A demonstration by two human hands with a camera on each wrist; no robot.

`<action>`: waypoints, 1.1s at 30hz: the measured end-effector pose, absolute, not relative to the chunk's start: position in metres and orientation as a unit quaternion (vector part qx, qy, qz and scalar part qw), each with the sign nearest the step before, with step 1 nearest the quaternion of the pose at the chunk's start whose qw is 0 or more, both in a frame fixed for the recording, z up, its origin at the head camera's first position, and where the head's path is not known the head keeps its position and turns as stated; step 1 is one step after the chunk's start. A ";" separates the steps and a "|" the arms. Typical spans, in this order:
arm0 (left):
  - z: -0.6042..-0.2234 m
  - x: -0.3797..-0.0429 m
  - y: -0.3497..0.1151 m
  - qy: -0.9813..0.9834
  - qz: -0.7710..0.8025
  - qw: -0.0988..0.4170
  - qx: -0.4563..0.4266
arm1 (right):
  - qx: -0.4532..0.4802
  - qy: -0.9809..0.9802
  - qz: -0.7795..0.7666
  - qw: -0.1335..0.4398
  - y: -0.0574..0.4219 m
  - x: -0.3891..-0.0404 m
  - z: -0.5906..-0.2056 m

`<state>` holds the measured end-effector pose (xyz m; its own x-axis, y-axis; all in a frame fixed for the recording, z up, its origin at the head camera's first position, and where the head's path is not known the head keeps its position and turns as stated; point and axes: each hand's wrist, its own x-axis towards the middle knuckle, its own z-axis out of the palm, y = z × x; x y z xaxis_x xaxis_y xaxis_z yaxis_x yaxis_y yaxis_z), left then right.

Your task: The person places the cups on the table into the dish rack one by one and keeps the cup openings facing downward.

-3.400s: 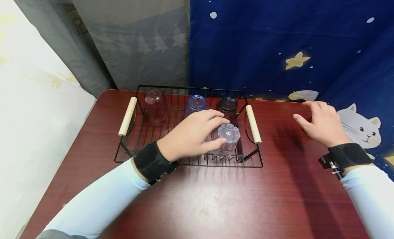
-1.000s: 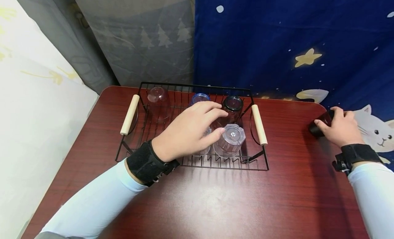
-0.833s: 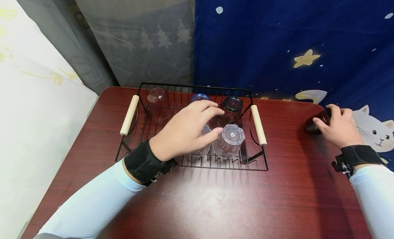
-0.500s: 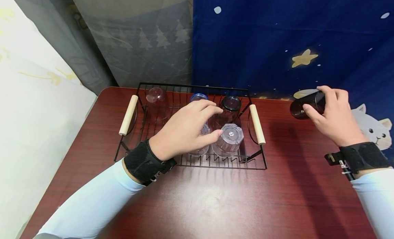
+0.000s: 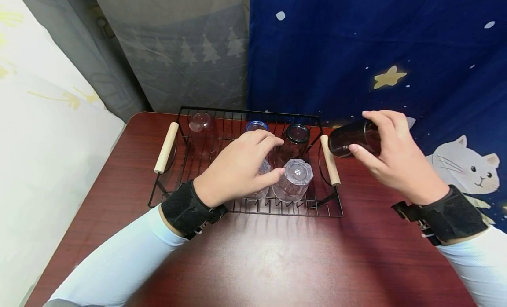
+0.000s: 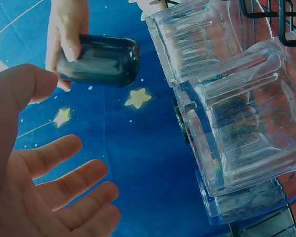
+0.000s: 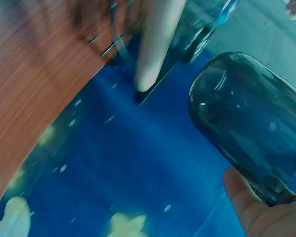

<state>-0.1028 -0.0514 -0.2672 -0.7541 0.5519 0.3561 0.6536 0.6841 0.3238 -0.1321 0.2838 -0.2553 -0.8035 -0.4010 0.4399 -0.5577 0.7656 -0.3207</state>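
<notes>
My right hand (image 5: 400, 159) grips a dark tinted drinking glass (image 5: 352, 139), held on its side above the table near the rack's right handle. In the right wrist view the glass (image 7: 251, 123) shows its rounded closed end pointing away from the hand. My left hand (image 5: 241, 168) hovers over the wire rack (image 5: 297, 216) with fingers loosely spread, holding nothing. Close to its thumb, a clear faceted glass (image 5: 295, 184) stands upside down. A second clear glass (image 5: 259, 190) and a blue-rimmed glass (image 5: 256, 125) are partly hidden by that hand. Behind stands another dark glass (image 5: 297, 134), upside down.
A pinkish clear glass (image 5: 203, 131) stands at the rack's back left. Pale wooden handles rise at both ends, the left handle (image 5: 166, 148) and the right handle (image 5: 331, 164). The reddish table (image 5: 277, 263) meets a blue curtain (image 5: 317, 52) at the back.
My right hand has reached out to the right, gripped the dark glass, lifted it and carried it left to the rack's right handle. My left hand has shifted slightly left, off the clear glass.
</notes>
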 end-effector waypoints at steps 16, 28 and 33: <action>-0.269 -0.098 -0.050 -0.901 -0.230 0.088 -0.356 | 0.388 -0.856 0.298 0.167 0.220 -0.097 -0.252; -0.266 -0.090 -0.051 -0.868 -0.333 0.050 -0.365 | 0.442 -0.769 0.426 0.178 0.192 -0.087 -0.253; -0.264 -0.088 -0.054 -0.859 -0.356 0.044 -0.365 | 0.463 -0.729 0.476 0.167 0.186 -0.089 -0.258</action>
<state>-0.0883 -0.0536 -0.2638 -0.7297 0.5959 0.3353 0.6583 0.4797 0.5802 -0.0891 0.1860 -0.2578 -0.5156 -0.5156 0.6843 -0.8340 0.1190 -0.5387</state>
